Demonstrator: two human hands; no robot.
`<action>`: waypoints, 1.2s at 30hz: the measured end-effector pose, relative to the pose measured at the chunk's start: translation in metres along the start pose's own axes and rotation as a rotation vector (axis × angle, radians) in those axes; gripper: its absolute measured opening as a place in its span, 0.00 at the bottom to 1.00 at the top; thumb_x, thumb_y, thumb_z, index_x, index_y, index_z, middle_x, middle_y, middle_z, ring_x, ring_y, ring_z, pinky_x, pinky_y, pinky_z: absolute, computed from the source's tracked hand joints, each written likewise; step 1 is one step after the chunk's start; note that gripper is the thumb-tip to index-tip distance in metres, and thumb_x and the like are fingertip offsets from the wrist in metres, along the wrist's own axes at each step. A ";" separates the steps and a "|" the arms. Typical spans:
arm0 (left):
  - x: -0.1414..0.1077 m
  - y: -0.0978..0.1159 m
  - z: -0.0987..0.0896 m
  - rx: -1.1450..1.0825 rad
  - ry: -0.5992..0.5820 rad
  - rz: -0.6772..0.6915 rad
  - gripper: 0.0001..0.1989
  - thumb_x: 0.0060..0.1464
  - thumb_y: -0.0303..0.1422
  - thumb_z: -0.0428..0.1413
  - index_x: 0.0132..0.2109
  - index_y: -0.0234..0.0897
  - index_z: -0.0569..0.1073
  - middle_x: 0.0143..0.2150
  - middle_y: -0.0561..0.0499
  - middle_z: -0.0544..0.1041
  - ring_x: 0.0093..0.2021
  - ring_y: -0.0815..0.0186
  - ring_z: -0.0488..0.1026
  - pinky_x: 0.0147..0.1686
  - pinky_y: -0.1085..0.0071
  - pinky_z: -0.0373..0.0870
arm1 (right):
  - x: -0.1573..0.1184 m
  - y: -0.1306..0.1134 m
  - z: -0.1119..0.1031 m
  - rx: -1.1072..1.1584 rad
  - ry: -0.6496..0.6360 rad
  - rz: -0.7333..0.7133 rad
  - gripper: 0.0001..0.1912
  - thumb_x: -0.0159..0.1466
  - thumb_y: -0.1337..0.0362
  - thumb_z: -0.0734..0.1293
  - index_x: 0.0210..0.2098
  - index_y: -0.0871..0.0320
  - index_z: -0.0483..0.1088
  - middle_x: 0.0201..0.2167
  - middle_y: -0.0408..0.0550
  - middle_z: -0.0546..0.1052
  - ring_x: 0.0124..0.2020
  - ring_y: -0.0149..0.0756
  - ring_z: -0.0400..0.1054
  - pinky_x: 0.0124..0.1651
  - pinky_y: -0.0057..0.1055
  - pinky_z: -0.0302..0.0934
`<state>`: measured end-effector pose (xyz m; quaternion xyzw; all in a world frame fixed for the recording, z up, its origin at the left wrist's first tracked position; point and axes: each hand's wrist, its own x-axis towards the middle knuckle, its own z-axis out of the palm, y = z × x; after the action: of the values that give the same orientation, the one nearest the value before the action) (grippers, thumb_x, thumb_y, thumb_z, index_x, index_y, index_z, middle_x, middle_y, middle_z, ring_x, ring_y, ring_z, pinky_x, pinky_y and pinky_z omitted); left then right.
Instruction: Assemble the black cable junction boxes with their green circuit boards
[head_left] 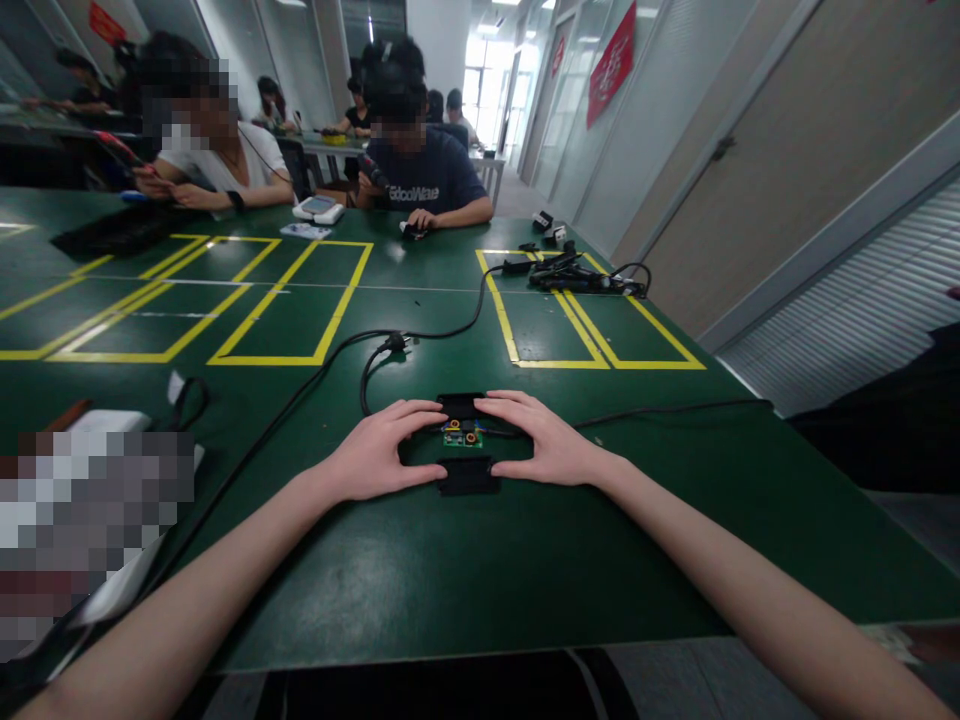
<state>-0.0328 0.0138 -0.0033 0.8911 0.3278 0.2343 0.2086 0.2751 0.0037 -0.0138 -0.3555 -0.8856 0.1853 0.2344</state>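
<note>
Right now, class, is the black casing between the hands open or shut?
Open: the far black piece and near black piece are apart, with the green circuit board uncovered between them.

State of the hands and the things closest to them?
Left hand: open, curved.
Right hand: open, curved.
Far black rectangular plastic piece: apart from the near one, touched by both hands.
Near black rectangular plastic piece: touched by both thumbs.
Green rectangular circuit board: exposed between the two pieces.
Black plastic plug: unplugged.
</note>
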 end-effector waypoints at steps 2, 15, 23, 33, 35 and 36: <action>0.000 -0.001 0.000 -0.005 0.001 0.000 0.28 0.57 0.45 0.66 0.62 0.42 0.74 0.65 0.43 0.75 0.63 0.53 0.74 0.63 0.53 0.73 | 0.000 0.001 0.000 0.008 -0.004 -0.004 0.43 0.63 0.49 0.76 0.72 0.52 0.61 0.69 0.58 0.68 0.72 0.53 0.58 0.70 0.58 0.59; 0.000 -0.002 0.001 0.024 0.009 0.021 0.24 0.60 0.45 0.64 0.61 0.42 0.75 0.65 0.43 0.74 0.63 0.53 0.74 0.64 0.53 0.72 | 0.004 0.001 -0.006 -0.013 0.113 -0.106 0.18 0.69 0.56 0.71 0.56 0.56 0.74 0.56 0.57 0.77 0.58 0.48 0.71 0.60 0.50 0.68; 0.001 -0.003 0.004 0.055 0.027 0.018 0.23 0.61 0.44 0.64 0.60 0.41 0.75 0.65 0.43 0.75 0.62 0.53 0.74 0.63 0.54 0.73 | 0.005 0.001 -0.007 -0.038 0.092 -0.084 0.07 0.72 0.64 0.66 0.46 0.56 0.76 0.41 0.52 0.79 0.44 0.41 0.74 0.47 0.40 0.71; 0.002 -0.001 0.007 0.063 0.058 -0.010 0.22 0.62 0.42 0.61 0.60 0.41 0.75 0.63 0.44 0.76 0.61 0.54 0.75 0.66 0.52 0.70 | 0.004 0.002 -0.008 -0.157 0.038 -0.091 0.12 0.75 0.64 0.61 0.50 0.58 0.76 0.42 0.53 0.79 0.43 0.41 0.75 0.45 0.37 0.71; 0.002 -0.001 0.006 0.044 0.057 -0.007 0.22 0.62 0.43 0.62 0.59 0.41 0.76 0.62 0.43 0.77 0.61 0.54 0.76 0.64 0.53 0.72 | 0.005 0.002 -0.009 -0.174 0.033 -0.080 0.13 0.75 0.64 0.61 0.50 0.58 0.76 0.42 0.53 0.79 0.43 0.40 0.76 0.45 0.36 0.71; 0.003 -0.002 0.006 0.033 0.056 -0.005 0.22 0.62 0.43 0.62 0.59 0.40 0.76 0.62 0.43 0.77 0.61 0.54 0.75 0.63 0.54 0.73 | 0.005 0.002 -0.009 -0.179 0.030 -0.073 0.13 0.76 0.64 0.61 0.51 0.58 0.76 0.42 0.53 0.79 0.43 0.40 0.76 0.44 0.36 0.71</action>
<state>-0.0287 0.0157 -0.0084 0.8868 0.3395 0.2531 0.1852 0.2776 0.0097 -0.0059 -0.3452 -0.9074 0.0914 0.2217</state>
